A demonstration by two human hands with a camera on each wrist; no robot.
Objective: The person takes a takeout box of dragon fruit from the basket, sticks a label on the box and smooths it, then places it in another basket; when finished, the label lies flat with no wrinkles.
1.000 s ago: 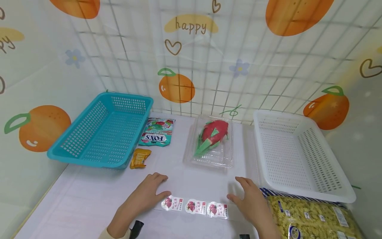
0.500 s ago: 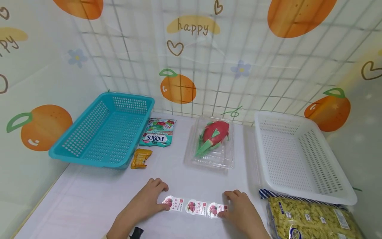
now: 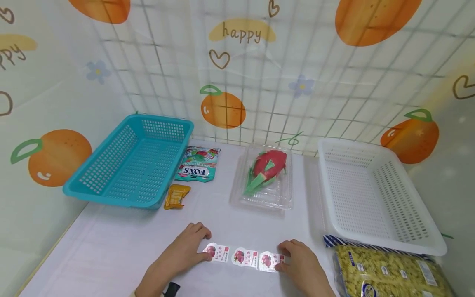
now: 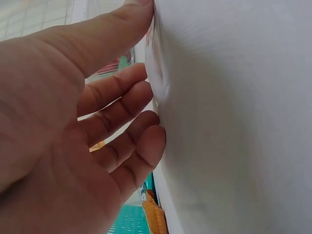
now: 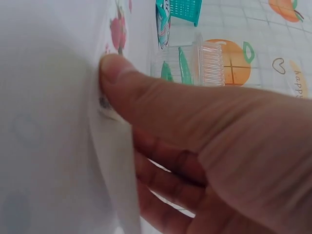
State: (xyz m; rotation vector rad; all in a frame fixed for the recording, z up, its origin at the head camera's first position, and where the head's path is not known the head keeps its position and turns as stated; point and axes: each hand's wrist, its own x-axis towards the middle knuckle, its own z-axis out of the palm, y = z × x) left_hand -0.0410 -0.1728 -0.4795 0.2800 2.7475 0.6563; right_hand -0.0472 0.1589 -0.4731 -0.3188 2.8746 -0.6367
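A strip of dragon fruit stickers (image 3: 244, 257) lies crosswise on the white table, near the person. My left hand (image 3: 185, 251) rests at its left end, thumb touching the strip and the loosely bent fingers (image 4: 148, 148) against the table. My right hand (image 3: 302, 264) grips the other end; its thumb (image 5: 114, 68) presses on the last sticker while the fingers curl in behind the edge. Beyond the strip stands a clear plastic box (image 3: 283, 196) with a red and green dragon fruit (image 3: 269, 165) inside.
At left are a turquoise basket (image 3: 139, 173), a green FOX'S candy bag (image 3: 198, 165) and a small orange packet (image 3: 177, 196). A white basket (image 3: 358, 198) stands right, with a bag of yellowish pasta (image 3: 393, 272) in front. A printed curtain (image 3: 256, 78) hangs behind.
My right hand has moved left and toward me, its thumb coming down onto the strip's right end. My left hand has shifted slightly toward me. The strip stays in place.
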